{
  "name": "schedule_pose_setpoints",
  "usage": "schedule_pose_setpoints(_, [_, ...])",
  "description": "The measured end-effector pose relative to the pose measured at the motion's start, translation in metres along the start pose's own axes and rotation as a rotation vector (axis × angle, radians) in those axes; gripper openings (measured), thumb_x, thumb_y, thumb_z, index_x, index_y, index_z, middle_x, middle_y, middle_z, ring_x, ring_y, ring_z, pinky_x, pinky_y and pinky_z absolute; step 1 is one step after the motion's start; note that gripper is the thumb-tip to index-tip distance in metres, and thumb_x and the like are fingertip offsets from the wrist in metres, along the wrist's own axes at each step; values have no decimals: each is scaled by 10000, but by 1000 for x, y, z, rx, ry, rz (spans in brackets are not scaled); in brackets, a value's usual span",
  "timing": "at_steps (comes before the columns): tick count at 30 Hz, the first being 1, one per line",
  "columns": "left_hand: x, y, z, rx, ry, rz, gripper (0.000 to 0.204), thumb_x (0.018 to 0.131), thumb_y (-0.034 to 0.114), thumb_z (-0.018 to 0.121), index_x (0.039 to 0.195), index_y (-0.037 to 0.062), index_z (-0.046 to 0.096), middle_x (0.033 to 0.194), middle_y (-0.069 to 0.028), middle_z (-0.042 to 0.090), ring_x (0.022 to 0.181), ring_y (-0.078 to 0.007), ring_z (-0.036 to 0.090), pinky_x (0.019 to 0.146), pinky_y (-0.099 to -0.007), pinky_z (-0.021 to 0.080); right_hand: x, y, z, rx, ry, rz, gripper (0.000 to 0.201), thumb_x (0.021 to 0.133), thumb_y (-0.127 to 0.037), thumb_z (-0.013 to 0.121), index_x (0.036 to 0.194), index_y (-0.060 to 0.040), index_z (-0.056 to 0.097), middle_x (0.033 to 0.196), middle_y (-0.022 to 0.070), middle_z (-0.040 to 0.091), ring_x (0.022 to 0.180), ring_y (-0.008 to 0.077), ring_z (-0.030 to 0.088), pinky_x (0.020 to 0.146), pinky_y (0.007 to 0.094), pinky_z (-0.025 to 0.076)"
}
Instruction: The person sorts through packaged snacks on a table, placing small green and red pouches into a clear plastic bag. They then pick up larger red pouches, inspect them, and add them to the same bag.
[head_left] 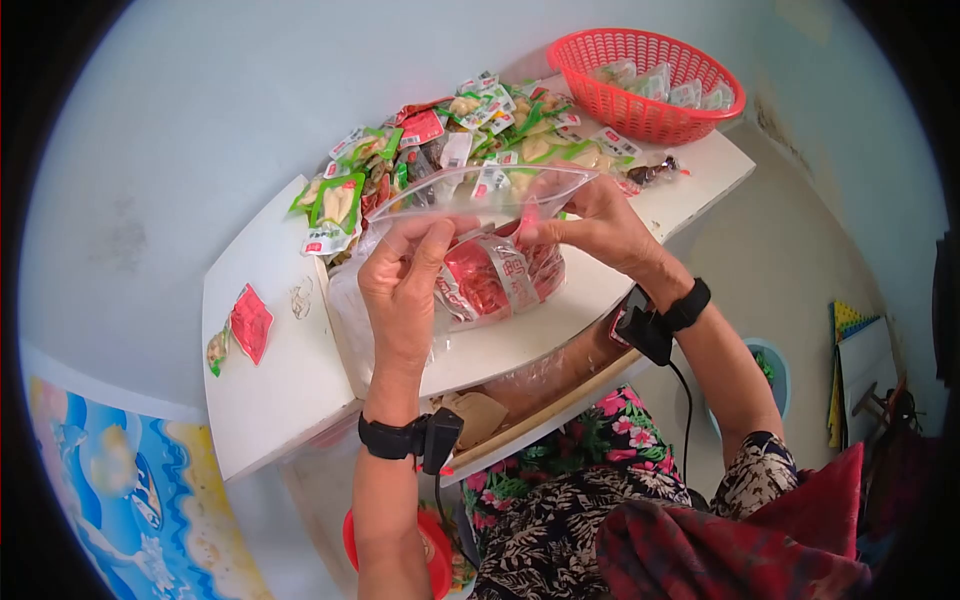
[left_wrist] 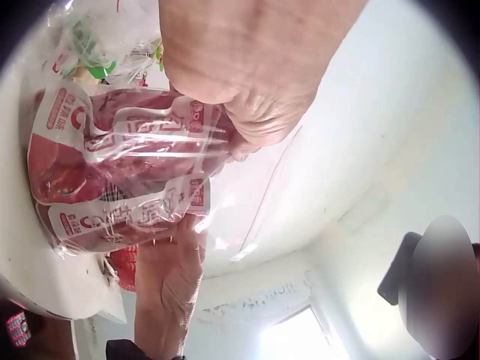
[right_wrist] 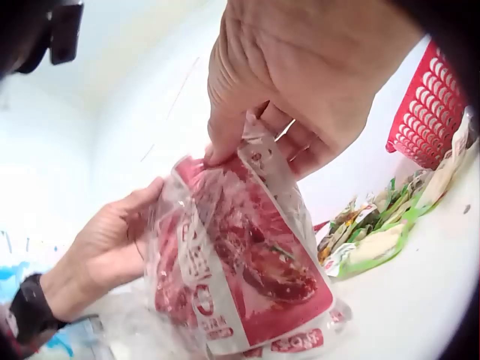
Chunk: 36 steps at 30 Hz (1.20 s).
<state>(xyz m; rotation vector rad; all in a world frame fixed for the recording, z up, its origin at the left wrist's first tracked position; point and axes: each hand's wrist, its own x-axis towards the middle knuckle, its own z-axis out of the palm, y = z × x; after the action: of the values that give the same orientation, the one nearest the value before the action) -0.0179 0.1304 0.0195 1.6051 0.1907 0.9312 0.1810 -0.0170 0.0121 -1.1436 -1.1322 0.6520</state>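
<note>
Both hands hold a clear zip bag (head_left: 480, 190) over the table, its mouth spread wide toward the head camera. Inside it stand red-and-white printed food packets (head_left: 490, 280), pressed side by side. My left hand (head_left: 400, 290) pinches the bag's left edge between thumb and fingers. At the opposite edge my right hand (head_left: 612, 228) grips the bag, thumb in front and fingers behind, right at the packets' top corner. Dark pieces of food show through the red packet face (right_wrist: 277, 277) in the right wrist view.
A heap of green-edged snack packets (head_left: 340, 205) lies along the wall. Behind on the right, a red basket (head_left: 640, 115) holds several clear packets. A red packet (head_left: 252, 322) and a small green one lie on the left tabletop (head_left: 290, 400). Below the front edge is an open drawer (head_left: 530, 410).
</note>
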Motion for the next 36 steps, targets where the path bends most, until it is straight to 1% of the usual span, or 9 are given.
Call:
schedule_pose_setpoints(3, [0,8,2,-27,13,21,178,1047,129,655,1144,12,748,1042,-103,791,949,-131,726,910,-285,558,4,5,-8,9,90,-93,179,870,19,758,1025,-29,683,971,32,724,907,103,671,816,276,549])
schedule_pose_setpoints(4, [0,8,2,-22,19,14,175,1048,136,658,1130,12,752,1032,-104,793,933,-124,728,882,-276,564,4,6,-8,-12,83,-116,153,854,85,696,951,-33,683,950,16,717,900,89,671,792,256,542])
schedule_pose_setpoints(7, [0,6,1,-27,32,11,186,1053,150,656,1119,6,753,1029,-115,794,935,-134,740,866,-274,579,5,9,-6,41,104,-68,166,849,90,680,960,-34,685,930,-3,706,881,78,667,775,243,532])
schedule_pose_setpoints(11, [10,21,-6,-18,15,30,238,1055,177,650,1171,-10,741,1041,-144,786,970,-190,754,912,-335,599,13,-1,-14,-106,58,-144,117,888,19,737,979,-33,684,917,-14,700,872,64,658,767,241,526])
schedule_pose_setpoints(12, [11,30,-7,-27,22,17,248,1057,187,649,1175,-12,740,1042,-148,785,971,-202,758,911,-348,603,16,-18,-12,-75,46,-94,128,911,-81,800,979,-31,704,904,-25,699,861,57,647,750,244,517])
schedule_pose_setpoints(17, [20,41,-6,-57,12,10,286,1063,222,646,1182,-21,739,1037,-153,783,974,-252,772,903,-388,615,18,-47,-14,-168,69,-111,160,940,-176,807,975,-27,761,883,-17,702,847,64,629,745,250,497])
schedule_pose_setpoints(23, [23,54,-11,-37,1,14,309,1074,255,626,1166,-15,744,1027,-146,787,975,-234,767,911,-380,604,18,-66,-16,-218,99,-172,233,1015,-230,723,991,-5,779,912,20,729,892,89,640,818,269,513])
schedule_pose_setpoints(27, [21,52,-19,13,-27,-30,309,1079,264,618,1138,-9,749,1015,-133,792,957,-195,757,907,-353,591,15,-57,-11,-246,133,-149,224,1026,-215,707,1013,-1,775,930,19,733,886,89,638,816,270,517])
schedule_pose_setpoints(36, [30,70,-29,204,-135,53,237,1030,216,686,1122,8,753,1016,-99,781,899,-148,727,902,-329,564,20,-60,-19,-250,98,-186,166,1022,-178,712,1026,-18,756,931,7,734,882,65,620,804,242,500])
